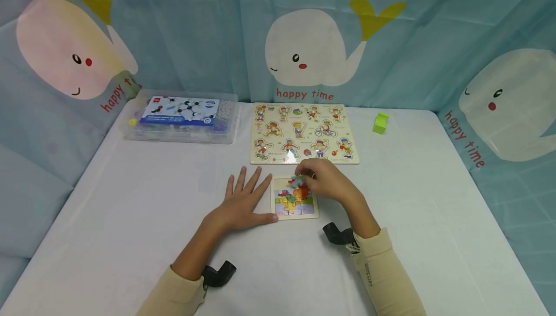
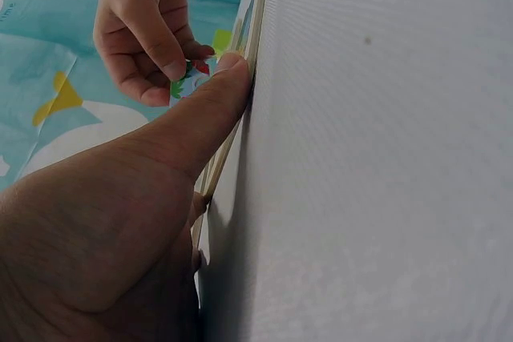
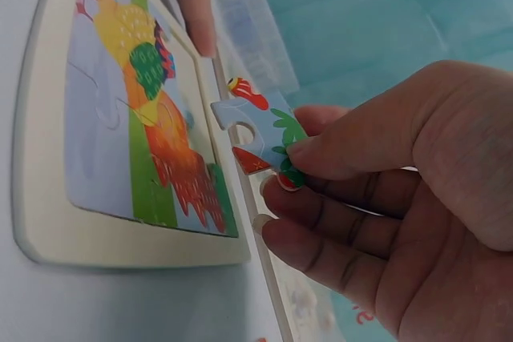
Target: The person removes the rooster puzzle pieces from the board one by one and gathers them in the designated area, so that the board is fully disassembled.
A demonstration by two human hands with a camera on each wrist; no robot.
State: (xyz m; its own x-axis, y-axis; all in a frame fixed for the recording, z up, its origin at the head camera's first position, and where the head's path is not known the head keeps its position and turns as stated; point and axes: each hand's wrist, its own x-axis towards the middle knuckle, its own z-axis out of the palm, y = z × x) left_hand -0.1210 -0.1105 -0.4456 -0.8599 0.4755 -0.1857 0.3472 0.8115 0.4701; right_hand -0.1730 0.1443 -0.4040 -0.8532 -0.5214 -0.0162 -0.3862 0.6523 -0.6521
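A small jigsaw puzzle in a pale wooden frame [image 1: 316,210] lies on the white table, most of its picture filled with pieces. Thumb and fingers of my right hand [image 1: 327,178] pinch a loose puzzle piece [image 3: 260,130], light blue with green leaves and red parts. In the right wrist view this piece is held just above the frame's upper part. My left hand [image 1: 239,210] lies spread at the puzzle's left side, its thumb [image 2: 220,86] touching the frame's lower left corner and its index fingertip near the upper left corner.
Just behind the puzzle lies a larger wooden board [image 1: 304,132] with sports figures. A clear plastic case [image 1: 182,132] with a blue-and-white label stands at the back left. A small green block [image 1: 380,123] sits at the back right. A whale-print curtain [image 1: 208,41] borders the table.
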